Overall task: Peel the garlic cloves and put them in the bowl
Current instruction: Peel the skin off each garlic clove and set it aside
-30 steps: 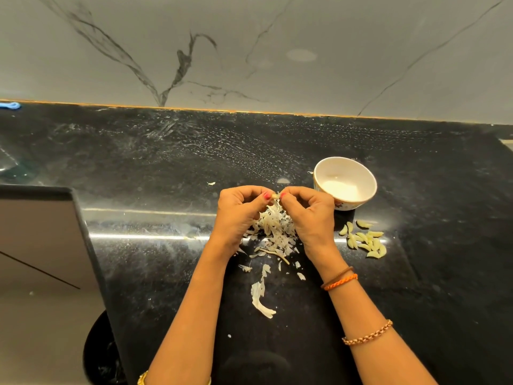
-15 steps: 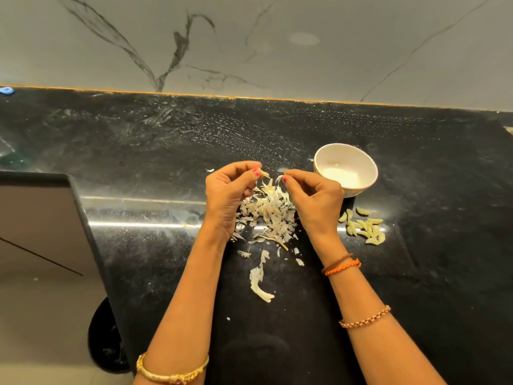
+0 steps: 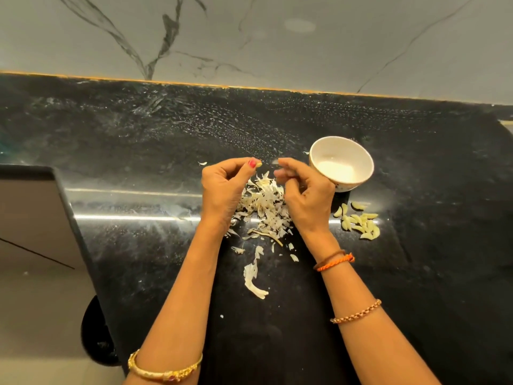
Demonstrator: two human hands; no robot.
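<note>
My left hand (image 3: 224, 190) pinches a small garlic clove (image 3: 258, 164) between thumb and fingertips, above a heap of white garlic skins (image 3: 263, 209). My right hand (image 3: 304, 195) hovers just to the right of it with fingers curled and blurred; a pale sliver of skin (image 3: 276, 162) shows at its fingertips. The two hands are a short gap apart. A white bowl (image 3: 333, 147) stands beside my right hand on the black counter and looks empty. Several peeled cloves (image 3: 359, 222) lie on the counter in front of the bowl.
The black stone counter (image 3: 416, 273) ends at a marble wall (image 3: 277, 37) behind. Loose skin strips (image 3: 254, 279) lie nearer to me. The counter's left edge (image 3: 72, 218) drops to a grey surface, with a dark round object (image 3: 97, 340) below it.
My hands, joined on the clove a second ago, have drawn apart. The left keeps the clove; the right has pulled away to the right with skin.
</note>
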